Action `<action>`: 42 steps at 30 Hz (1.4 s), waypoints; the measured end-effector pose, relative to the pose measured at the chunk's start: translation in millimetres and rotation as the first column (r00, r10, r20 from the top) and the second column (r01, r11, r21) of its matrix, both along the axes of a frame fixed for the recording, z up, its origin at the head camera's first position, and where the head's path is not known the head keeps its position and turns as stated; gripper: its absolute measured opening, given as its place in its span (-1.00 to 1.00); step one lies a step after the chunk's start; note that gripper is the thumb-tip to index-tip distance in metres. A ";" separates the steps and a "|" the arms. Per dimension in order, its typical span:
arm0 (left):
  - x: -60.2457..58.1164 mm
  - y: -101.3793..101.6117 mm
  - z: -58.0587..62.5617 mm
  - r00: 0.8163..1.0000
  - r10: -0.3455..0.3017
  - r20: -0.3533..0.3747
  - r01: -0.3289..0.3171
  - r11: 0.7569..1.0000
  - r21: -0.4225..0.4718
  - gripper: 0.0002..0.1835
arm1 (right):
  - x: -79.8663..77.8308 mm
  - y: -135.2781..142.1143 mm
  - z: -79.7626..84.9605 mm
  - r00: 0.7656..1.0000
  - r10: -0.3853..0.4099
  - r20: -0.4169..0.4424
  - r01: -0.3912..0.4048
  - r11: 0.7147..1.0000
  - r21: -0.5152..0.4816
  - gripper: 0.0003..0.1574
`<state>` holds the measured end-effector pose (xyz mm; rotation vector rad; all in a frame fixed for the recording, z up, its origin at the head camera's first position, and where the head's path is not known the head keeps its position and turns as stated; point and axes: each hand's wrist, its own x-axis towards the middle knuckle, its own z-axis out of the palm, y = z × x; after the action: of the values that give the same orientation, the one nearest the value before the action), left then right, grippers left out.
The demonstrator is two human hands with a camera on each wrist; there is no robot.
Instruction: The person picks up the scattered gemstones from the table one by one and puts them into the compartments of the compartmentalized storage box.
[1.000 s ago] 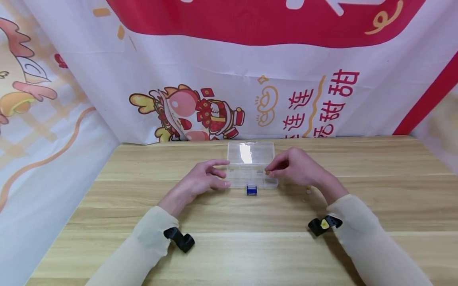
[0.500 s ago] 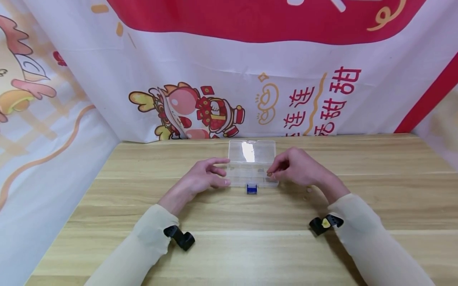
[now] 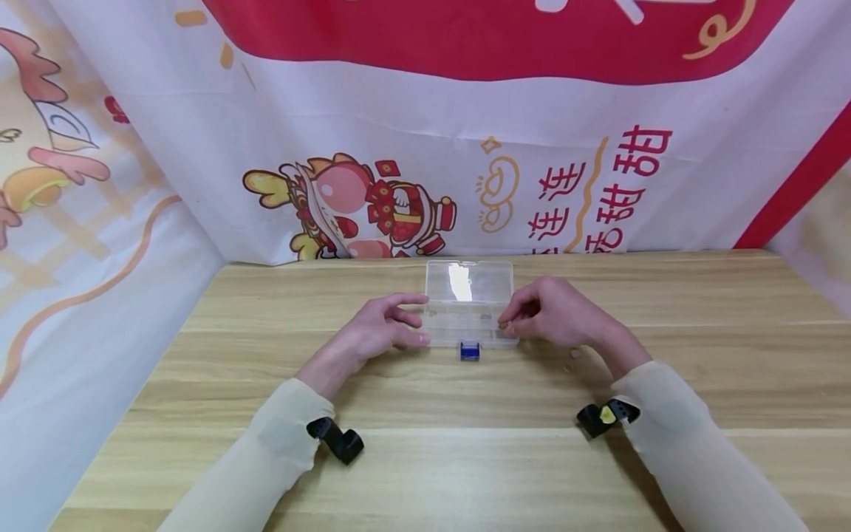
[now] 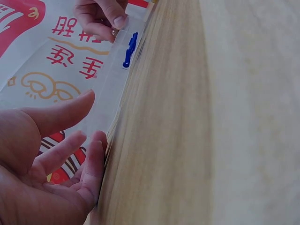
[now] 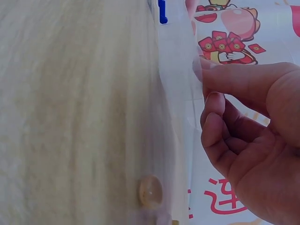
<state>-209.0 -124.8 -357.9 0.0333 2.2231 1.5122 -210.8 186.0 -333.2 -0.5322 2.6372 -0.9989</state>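
Two hands are flanking a clear case (image 3: 448,318): the right hand (image 3: 555,314), best held low for control, is pinching a small piece (image 4: 114,33) at its nearer end; the left hand (image 3: 375,331), fingers extended, is apparently steadying the other.

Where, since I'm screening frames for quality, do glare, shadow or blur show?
Head view: white glare on the open clear lid, shadow on the tabletop beside the right sleeve; left wrist view: tabletop grain looks soft, especially toward the right edge; right wrist view: tabletop grain looks blurred, and the translucent piece near the bottom has soft edges.
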 end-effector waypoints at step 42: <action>-2.0 0.0 0.4 1.000 -0.024 0.010 0.025 0.999 -0.034 -0.29 | -0.7 -2.4 -7.2 0.999 -0.034 0.023 0.035 0.999 -0.016 -0.82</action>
<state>-211.0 -124.8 -357.5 0.0427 2.2331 1.4578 -211.5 183.6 -340.4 -0.4775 2.6283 -1.0316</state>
